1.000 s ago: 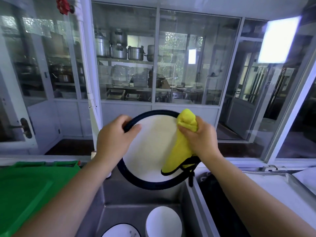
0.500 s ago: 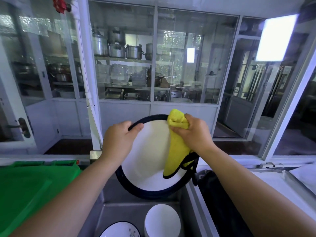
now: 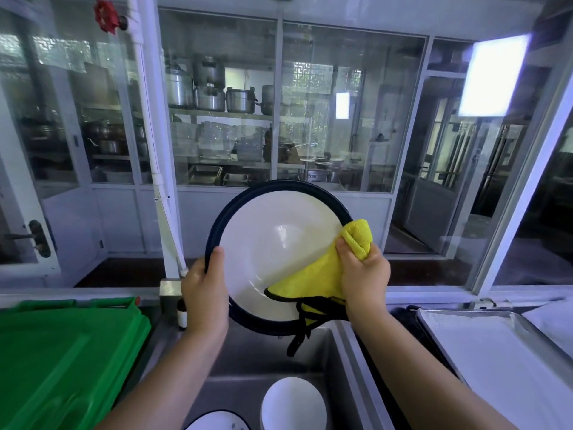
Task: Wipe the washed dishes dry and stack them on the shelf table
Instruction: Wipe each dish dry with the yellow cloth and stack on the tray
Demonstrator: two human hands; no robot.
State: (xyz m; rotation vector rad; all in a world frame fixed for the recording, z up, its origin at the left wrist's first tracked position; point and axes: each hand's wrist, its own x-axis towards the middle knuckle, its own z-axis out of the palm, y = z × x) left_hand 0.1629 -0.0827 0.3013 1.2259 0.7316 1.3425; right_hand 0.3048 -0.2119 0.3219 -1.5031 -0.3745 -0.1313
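Observation:
I hold a large white plate with a dark blue rim (image 3: 276, 243) upright above the steel sink (image 3: 313, 361). My left hand (image 3: 204, 290) grips its lower left edge, thumb on the face. My right hand (image 3: 362, 274) is closed on a yellow cloth with black trim (image 3: 316, 280), pressed against the plate's lower right part. Down in the sink lie a white bowl (image 3: 293, 405) and part of another blue-rimmed plate (image 3: 217, 422).
A green plastic bin lid (image 3: 62, 361) fills the lower left. A metal tray (image 3: 496, 361) sits on the counter at the right. A small brown bottle (image 3: 182, 315) stands behind the sink. Glass partitions with shelves of steel pots (image 3: 210, 94) face me.
My right hand has dragged the cloth from the top middle of the plate down to its lower right. My left hand has slid from the upper left rim to the lower left.

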